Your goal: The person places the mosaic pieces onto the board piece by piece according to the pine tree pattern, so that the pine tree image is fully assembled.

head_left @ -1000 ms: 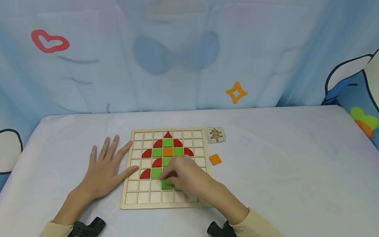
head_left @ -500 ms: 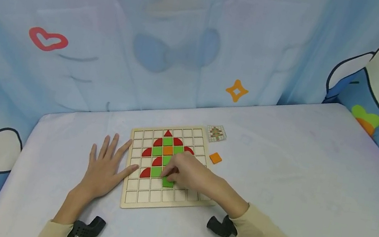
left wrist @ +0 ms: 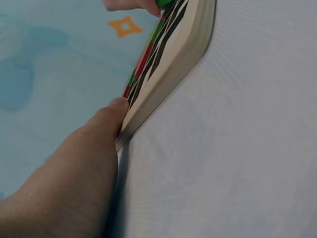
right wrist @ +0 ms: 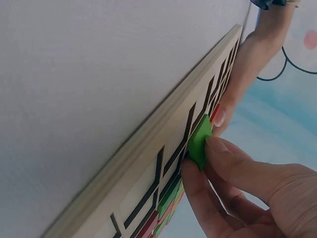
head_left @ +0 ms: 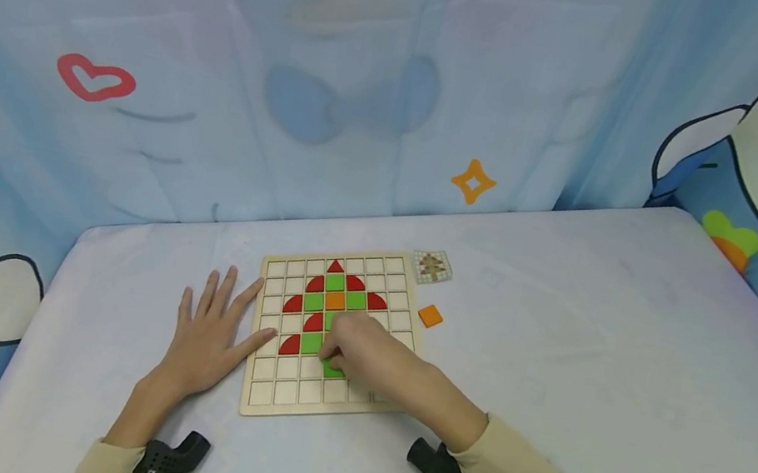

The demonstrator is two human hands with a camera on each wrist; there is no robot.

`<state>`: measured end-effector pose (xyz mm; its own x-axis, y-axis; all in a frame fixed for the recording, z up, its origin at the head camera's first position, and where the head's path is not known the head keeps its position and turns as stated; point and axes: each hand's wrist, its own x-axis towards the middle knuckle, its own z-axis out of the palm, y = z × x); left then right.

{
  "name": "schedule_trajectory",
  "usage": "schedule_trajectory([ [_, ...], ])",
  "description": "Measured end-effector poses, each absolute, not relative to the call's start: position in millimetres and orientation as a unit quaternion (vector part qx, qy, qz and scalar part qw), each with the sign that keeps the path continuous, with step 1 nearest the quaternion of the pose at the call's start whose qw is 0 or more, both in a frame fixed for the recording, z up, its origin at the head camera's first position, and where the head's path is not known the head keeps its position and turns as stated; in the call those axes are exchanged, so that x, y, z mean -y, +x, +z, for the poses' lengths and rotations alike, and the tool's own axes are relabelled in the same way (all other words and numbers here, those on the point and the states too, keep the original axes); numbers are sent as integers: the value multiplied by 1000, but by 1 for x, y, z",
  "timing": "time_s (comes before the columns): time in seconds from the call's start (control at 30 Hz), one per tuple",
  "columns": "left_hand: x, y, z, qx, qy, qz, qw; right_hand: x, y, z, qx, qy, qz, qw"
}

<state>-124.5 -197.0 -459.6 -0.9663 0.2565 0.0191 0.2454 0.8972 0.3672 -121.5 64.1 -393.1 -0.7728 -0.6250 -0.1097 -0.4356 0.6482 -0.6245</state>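
My right hand pinches a green square tile between thumb and finger. The tile stands tilted over the lower middle cells of a wooden grid board. Red quarter-round tiles, green squares, an orange square and a red triangle sit in the grid, shaped like a tree. Part of this pattern is hidden behind my right hand. Fingers spread, my left hand lies at the board's left side, its thumb touching the edge.
A loose orange square tile lies on the white cloth just right of the board. Above it is a small pattern card with a gridded picture. A printed blue curtain hangs behind the table.
Over the board, the right hand has shifted and turned slightly with the green tile, uncovering more of a red piece on the right. The left hand stays almost still.
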Motion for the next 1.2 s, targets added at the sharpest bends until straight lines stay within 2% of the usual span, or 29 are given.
schedule_trajectory([
  [0.23,199,-125,-460,-972,137,191,-10,-58,-115,-391,-910,-320,-242,103],
  [0.4,200,-125,-462,-972,136,190,-4,-55,-109,-391,-919,-330,-204,70],
  [0.83,199,-125,-462,-973,134,186,5,-59,-105,-396,-918,-349,-184,40],
  [0.93,199,-125,-461,-974,133,186,4,-63,-106,-398,-913,-351,-205,46],
  [1.1,198,-125,-462,-974,132,183,7,-81,-114,-401,-885,-353,-287,103],
  [1.2,198,-125,-462,-975,132,181,9,-98,-124,-402,-867,-360,-331,95],
])
